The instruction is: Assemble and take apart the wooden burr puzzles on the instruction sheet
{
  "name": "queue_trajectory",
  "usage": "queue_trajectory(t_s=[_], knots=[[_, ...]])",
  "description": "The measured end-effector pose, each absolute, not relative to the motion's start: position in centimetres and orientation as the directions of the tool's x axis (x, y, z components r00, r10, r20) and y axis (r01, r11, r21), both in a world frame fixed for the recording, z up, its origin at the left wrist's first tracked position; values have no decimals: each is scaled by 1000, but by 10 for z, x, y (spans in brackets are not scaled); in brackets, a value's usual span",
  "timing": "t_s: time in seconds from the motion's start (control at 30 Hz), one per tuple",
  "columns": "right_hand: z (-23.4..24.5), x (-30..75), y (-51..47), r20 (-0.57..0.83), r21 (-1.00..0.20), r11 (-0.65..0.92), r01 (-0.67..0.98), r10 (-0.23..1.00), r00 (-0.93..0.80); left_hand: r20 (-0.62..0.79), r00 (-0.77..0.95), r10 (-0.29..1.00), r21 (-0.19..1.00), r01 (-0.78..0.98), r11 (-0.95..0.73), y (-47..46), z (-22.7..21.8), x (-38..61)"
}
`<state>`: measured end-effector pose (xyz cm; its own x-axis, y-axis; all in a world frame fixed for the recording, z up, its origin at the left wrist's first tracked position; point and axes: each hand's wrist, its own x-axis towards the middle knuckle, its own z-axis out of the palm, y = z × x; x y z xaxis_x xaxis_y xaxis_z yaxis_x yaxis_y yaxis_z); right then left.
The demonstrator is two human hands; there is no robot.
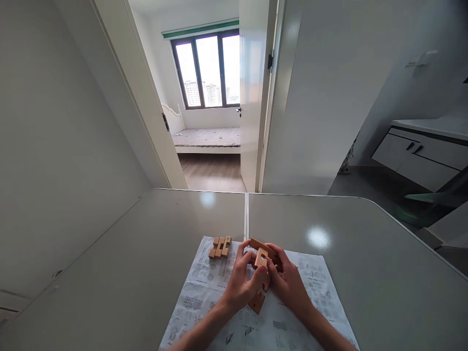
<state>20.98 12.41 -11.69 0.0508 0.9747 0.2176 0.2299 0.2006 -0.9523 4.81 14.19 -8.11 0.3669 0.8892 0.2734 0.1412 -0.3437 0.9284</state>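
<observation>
Both my hands meet over a printed instruction sheet point(204, 297) on a grey folding table point(127, 263). My left hand point(243, 280) and my right hand point(287, 280) are closed round a cluster of wooden puzzle pieces point(261, 256), held just above the sheet. One wooden piece point(256, 302) shows below my left hand, at the paper. A separate group of notched wooden pieces point(220, 246) lies on the sheet's far left corner, apart from my hands.
The table has a seam down its middle point(246, 214) and rounded far corners. Beyond it an open doorway point(212, 146) leads to a room with a bed and window. A grey cabinet point(420, 156) stands at the right.
</observation>
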Motion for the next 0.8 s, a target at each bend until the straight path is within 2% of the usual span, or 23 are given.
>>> queue_trajectory(t_s=[0.2,0.53,0.8], knots=[[-113,209,124,222,-949,202,242,973,56,259,388,884,938,116,-326,141,-80,48],[-111,210,122,215,-958,198,207,975,59,249,357,901,925,187,-330,140,-77,49],[-106,210,122,277,-938,251,238,957,84,257,342,904,934,152,-323,140,-79,50]])
